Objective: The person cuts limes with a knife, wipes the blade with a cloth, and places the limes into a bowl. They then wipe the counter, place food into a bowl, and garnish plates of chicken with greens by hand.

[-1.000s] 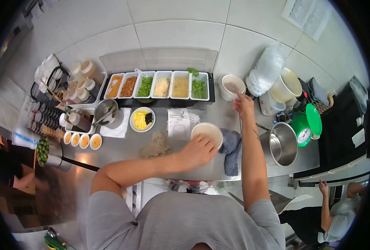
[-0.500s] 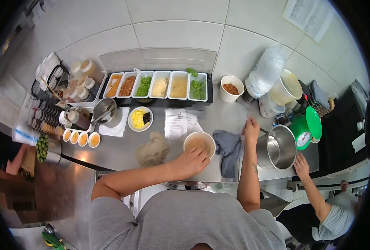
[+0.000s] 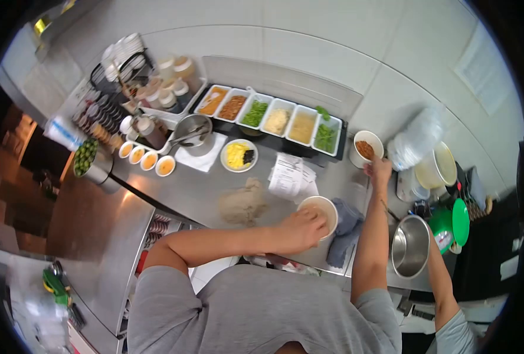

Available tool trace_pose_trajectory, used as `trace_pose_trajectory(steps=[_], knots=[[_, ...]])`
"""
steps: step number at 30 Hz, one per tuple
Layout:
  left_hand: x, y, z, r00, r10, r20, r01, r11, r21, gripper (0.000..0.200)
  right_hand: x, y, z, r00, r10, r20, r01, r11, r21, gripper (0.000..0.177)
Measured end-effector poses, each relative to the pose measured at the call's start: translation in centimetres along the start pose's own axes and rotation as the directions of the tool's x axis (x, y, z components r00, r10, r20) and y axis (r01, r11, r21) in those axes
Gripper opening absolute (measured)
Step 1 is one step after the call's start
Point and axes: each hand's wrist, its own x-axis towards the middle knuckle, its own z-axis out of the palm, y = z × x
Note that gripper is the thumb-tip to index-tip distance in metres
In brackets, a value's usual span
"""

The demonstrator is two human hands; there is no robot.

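Left hand (image 3: 300, 229) clamped on paper bowl (image 3: 322, 207) rim, bench (image 3: 185, 189) front edge, beside grey cloth (image 3: 347, 230). Right hand (image 3: 380, 172) at topping cup (image 3: 366, 148), back edge; grip unclear. Suggest: hold bowl flat, steady.

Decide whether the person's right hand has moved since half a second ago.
Yes. The right hand has gone from beside the steel pot up to the white cup of brown bits, now just below it. The left hand grips the bowl.

Upright white bowl (image 3: 324, 209), brown-filled white cup (image 3: 367, 148)
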Motion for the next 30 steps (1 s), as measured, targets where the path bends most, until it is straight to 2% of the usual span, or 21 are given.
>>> trace_pose_trajectory(steps=[2, 4, 5, 6, 7, 8, 9, 11, 13, 14, 18, 21, 24, 26, 27, 29, 30], knots=[[-0.8, -3.0, -4.7, 0.989, -0.139, 0.045, 0.138, 0.990, 0.020, 0.025, -2.8, -1.9, -0.7, 0.988, -0.132, -0.084, 0.130, 0.991, -0.029, 0.019], [-1.9, -7.6, -7.2, 0.969, -0.219, -0.118, 0.235, 0.961, 0.144, 0.023, -4.3, -3.0, -1.7, 0.975, -0.203, -0.092, 0.199, 0.978, -0.058, 0.016], [-2.3, -10.9, -9.0, 0.965, -0.223, -0.139, 0.242, 0.960, 0.140, 0.022, -5.2, -3.7, -1.8, 0.976, -0.202, -0.080, 0.202, 0.979, -0.009, 0.015], [-2.6, -14.1, -10.6, 0.926, -0.361, -0.106, 0.376, 0.890, 0.258, 0.023, -6.4, -5.0, -1.8, 0.977, -0.202, -0.071, 0.205, 0.978, 0.041, 0.015], [-3.0, -17.0, -12.4, 0.886, -0.443, -0.137, 0.463, 0.836, 0.293, 0.023, -7.8, -6.7, -1.6, 0.977, -0.203, -0.064, 0.209, 0.973, 0.095, 0.015], [-3.5, -21.1, -13.1, 0.853, -0.511, -0.109, 0.512, 0.773, 0.375, 0.021, -9.5, -8.5, -1.2, 0.985, -0.173, 0.006, 0.169, 0.971, 0.169, 0.019], [-3.5, -23.2, -14.6, 0.795, -0.605, -0.049, 0.583, 0.738, 0.340, 0.020, -10.4, -9.5, -0.7, 0.990, -0.129, 0.057, 0.113, 0.969, 0.221, 0.021], [-3.7, -27.2, -15.6, 0.803, -0.594, 0.045, 0.544, 0.763, 0.350, 0.021, -11.4, -10.9, 0.8, 0.986, -0.050, 0.158, -0.003, 0.948, 0.319, 0.026], [-4.0, -32.4, -13.9, 0.788, -0.601, 0.131, 0.524, 0.768, 0.368, 0.021, -12.4, -11.6, 3.1, 0.957, -0.017, 0.291, -0.104, 0.913, 0.395, 0.030], [-4.1, -35.6, -12.0, 0.818, -0.572, 0.061, 0.529, 0.789, 0.313, 0.023, -13.0, -12.1, 4.6, 0.938, 0.019, 0.347, -0.165, 0.903, 0.396, 0.030], [-2.2, -36.4, -13.1, 0.879, -0.465, 0.105, 0.455, 0.884, 0.101, 0.017, -14.5, -13.3, 10.5, 0.872, 0.073, 0.484, -0.317, 0.838, 0.444, 0.023], [-1.5, -40.1, -14.2, 0.898, -0.436, 0.050, 0.431, 0.898, 0.090, 0.016, -14.9, -13.5, 14.6, 0.842, 0.112, 0.527, -0.389, 0.803, 0.451, 0.019], [-2.3, -42.1, -16.8, 0.890, -0.456, -0.031, 0.456, 0.890, -0.015, 0.014, -15.6, -13.6, 18.0, 0.792, 0.106, 0.602, -0.443, 0.777, 0.446, 0.019], [-2.9, -41.8, -17.8, 0.864, -0.502, 0.041, 0.502, 0.865, -0.001, 0.013, -15.7, -13.5, 19.7, 0.763, 0.135, 0.632, -0.489, 0.759, 0.429, 0.024], [-3.2, -41.5, -18.1, 0.849, -0.522, 0.076, 0.523, 0.852, 0.008, 0.014, -15.9, -13.0, 20.5, 0.776, 0.102, 0.623, -0.441, 0.794, 0.419, 0.026], [-3.7, -41.5, -18.2, 0.853, -0.520, 0.048, 0.520, 0.854, -0.001, 0.012, -16.5, -12.7, 22.2, 0.795, 0.029, 0.606, -0.337, 0.852, 0.402, 0.032], [-3.8, -41.3, -18.2, 0.854, -0.518, 0.034, 0.519, 0.855, -0.005, 0.012, -17.0, -13.1, 23.3, 0.839, -0.002, 0.544, -0.208, 0.923, 0.323, 0.047]])
